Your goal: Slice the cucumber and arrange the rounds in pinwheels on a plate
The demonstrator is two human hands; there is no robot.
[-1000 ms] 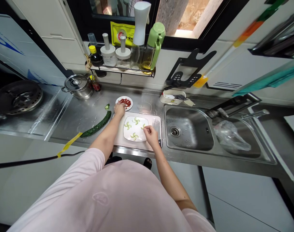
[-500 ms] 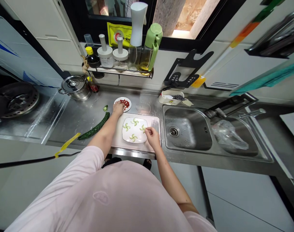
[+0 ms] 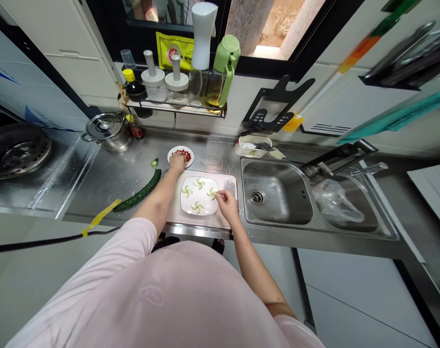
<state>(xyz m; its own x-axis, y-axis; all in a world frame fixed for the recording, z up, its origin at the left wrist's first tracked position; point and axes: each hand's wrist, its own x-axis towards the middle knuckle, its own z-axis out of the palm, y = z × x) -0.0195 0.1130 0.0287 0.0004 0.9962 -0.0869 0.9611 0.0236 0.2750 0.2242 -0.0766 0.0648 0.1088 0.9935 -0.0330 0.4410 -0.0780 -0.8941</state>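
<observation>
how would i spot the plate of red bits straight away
Find the steel sink, then the pink board left of it. Beyond the board's far edge, under the left hand, sits the small round plate. Red pieces set it apart from the squarish plate.

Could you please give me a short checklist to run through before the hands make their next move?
1. White plate resting on the cutting board: ok.
2. Four green pinwheels lying apart from one another: ok.
3. Red pieces within reach: ok, the left hand is over their small plate.
4. Left hand gripping a piece: cannot tell, its fingertips are unclear.
5. Right hand clear of the pinwheels: not ok, its fingertips are at the rightmost one.
6. Cucumber off the cutting board: ok, it lies on the counter.
</observation>
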